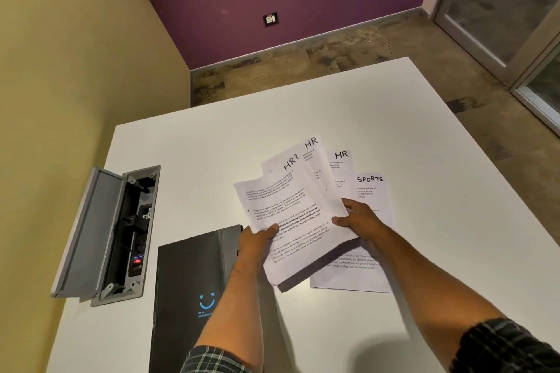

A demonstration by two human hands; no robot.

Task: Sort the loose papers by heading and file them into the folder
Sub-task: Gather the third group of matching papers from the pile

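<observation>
Both hands hold a fanned bundle of papers (291, 215) above the white table (181, 154), near its middle. The left hand (257, 239) grips the bundle at its left lower edge: the thumb lies curled on top of the front sheet, and the other fingers are hidden beneath the paper. The right hand (360, 219) pinches the right edge of the same bundle, with the thumb pressed on the printed face and the fingers curled over the sheets behind; the fingertips show just at the paper's edge.

The front sheet is tilted, its top leaning toward the far right corner of the table, and it carries a handwritten heading that reads HR. Two more sheets with HR headings (341, 155) fan out behind it toward the far edge. A sheet headed SPORTS (370, 179) lies to the right of these, partly under the right hand; whether it lies flat on the table or is part of the held fan cannot be told. Another printed sheet (351, 277) lies flat on the table beneath the bundle, on the near side.

A black folder (188, 281) with a blue smile mark lies closed on the table beside the left forearm, toward the near left edge. Further left, a grey socket box (106, 233) set into the tabletop stands with its lid raised.
</observation>
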